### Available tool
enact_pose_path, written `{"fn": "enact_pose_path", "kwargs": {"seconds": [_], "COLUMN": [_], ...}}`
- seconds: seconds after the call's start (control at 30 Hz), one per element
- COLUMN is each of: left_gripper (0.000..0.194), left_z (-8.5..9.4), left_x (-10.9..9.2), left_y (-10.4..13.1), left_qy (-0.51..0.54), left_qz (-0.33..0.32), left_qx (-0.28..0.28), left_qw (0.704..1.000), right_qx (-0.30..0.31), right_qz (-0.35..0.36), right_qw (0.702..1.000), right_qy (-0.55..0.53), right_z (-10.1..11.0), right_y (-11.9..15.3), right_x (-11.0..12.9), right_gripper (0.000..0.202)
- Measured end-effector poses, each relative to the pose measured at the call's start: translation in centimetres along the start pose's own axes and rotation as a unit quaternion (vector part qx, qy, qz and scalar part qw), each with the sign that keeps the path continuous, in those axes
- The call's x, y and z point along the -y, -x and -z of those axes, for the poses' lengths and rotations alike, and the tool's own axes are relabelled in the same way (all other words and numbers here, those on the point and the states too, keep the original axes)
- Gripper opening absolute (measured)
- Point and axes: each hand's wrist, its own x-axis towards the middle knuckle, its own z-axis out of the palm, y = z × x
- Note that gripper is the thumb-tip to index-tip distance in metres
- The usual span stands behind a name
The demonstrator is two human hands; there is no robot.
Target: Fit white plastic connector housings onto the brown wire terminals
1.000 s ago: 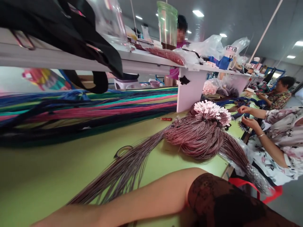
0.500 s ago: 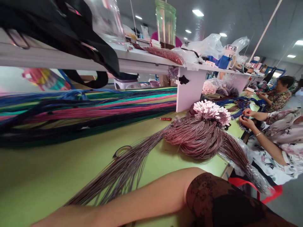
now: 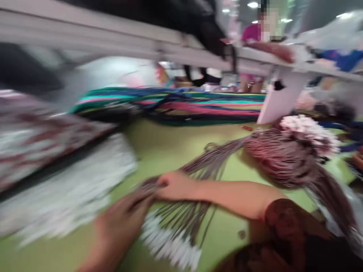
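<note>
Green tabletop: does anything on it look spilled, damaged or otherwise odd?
Nothing looks plainly spilled or damaged, though blur hides detail. One small dark spot sits alone on the tabletop near the right forearm; I cannot tell what it is.

The whole view is smeary. The left hand is so blurry that its fingers run together, and its arm goes off the bottom edge. The right hand is blurry too, and I can't tell how tightly its fingers close. Both hands hide bits of the thin brown cords. The big pile with fuzzy white ends is cut off at the left. The soft black thing on the shelf goes past the top edge.
</note>
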Motion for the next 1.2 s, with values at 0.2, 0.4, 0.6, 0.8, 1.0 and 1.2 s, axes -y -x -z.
{"fn": "enact_pose_path", "kwargs": {"seconds": [0.2,0.4,0.6,0.8,1.0,1.2], "left_gripper": [0.017,0.025,0.028,0.015,0.004,0.002], "left_z": [-0.5,0.2,0.6,0.0,-0.6,-1.1], "left_x": [1.8,2.5,1.5,1.3,1.6,1.8], "left_y": [-1.0,-0.8,-0.8,-0.7,-0.4,-0.6], "left_qy": [0.197,0.331,0.332,0.334,0.302,0.259], "left_qz": [0.141,0.132,0.172,0.15,0.137,0.103], "left_qx": [-0.007,0.072,0.075,0.023,-0.017,-0.035], "left_qw": [0.97,0.931,0.924,0.93,0.943,0.96], "right_qx": [-0.019,-0.034,-0.085,-0.077,-0.047,-0.04], "right_qz": [-0.003,-0.003,0.074,0.048,0.027,0.014], "right_qw": [0.995,0.988,0.992,0.996,0.998,0.999], "right_qy": [-0.094,-0.153,-0.06,-0.001,0.027,-0.012], "right_z": [0.3,-0.2,-0.7,-0.8,-0.3,-0.4], "right_y": [-0.2,0.3,0.4,0.2,-0.2,-0.3], "right_x": [-0.7,-0.7,-0.9,-0.9,-0.6,-0.8], "right_gripper": [0.011,0.015,0.011,0.011,0.015,0.018]}}
